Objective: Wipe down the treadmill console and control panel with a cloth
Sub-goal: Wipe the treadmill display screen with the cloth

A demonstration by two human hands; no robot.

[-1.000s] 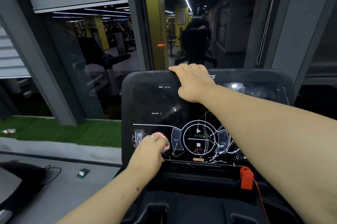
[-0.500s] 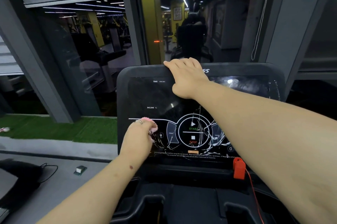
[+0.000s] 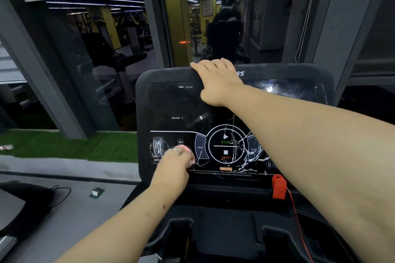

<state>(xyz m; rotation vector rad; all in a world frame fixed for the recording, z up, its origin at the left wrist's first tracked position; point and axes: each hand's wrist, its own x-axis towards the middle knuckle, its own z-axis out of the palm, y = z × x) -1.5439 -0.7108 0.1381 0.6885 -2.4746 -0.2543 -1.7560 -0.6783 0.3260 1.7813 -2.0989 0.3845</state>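
The wiping is under way on the lower left part of the control panel. The left hand is bunched round a small pink cloth, its fingers curled over it so that only a little pink shows at the right edge of the hand. It presses the cloth to the glass just left of the round START and STOP dial, below the speaker icon. The hand is blurred, which suggests it is rubbing sideways.

The right hand reaches far across and lies over the top edge of the treadmill console. Its fingers drape over the rim, apparently bracing the console; whether the fingertips hook round the back cannot be told.

White streaks or cracks show near the dial and at the far left by the incline control. A red safety key sits at the panel's near right edge, its cord trailing down.

The next move likely calls for carrying the cloth rightward over the dial and then up to the display area, with light pressure to avoid triggering a button.
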